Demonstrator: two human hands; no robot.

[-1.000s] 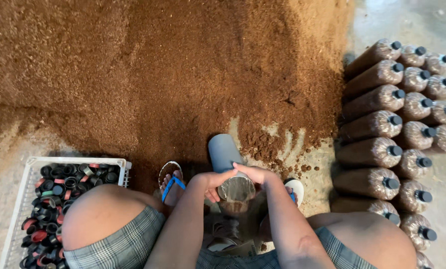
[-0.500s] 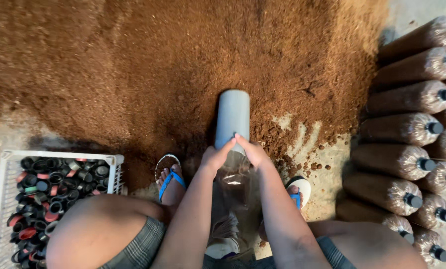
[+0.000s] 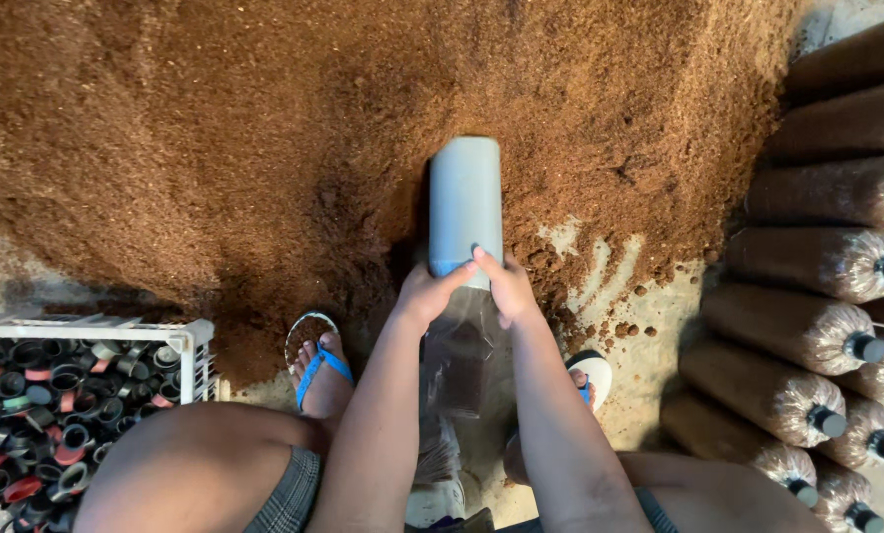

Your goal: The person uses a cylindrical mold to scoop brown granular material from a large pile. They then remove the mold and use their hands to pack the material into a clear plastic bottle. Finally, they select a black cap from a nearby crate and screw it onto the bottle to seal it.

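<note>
While the grey tube point(image 3: 464, 202) lies pushed into the brown sawdust heap point(image 3: 264, 128), left hand point(image 3: 430, 292) and right hand point(image 3: 506, 284) grasp its near end; the clear bag point(image 3: 459, 360) below it looks empty, filling apparently just begun.

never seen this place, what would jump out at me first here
A huge brown heap of sawdust-like substrate fills the upper frame. At centre, the left hand and right hand hold a grey tube with a clear plastic bag at its near end. Packed capped bags are stacked on the right.
</note>
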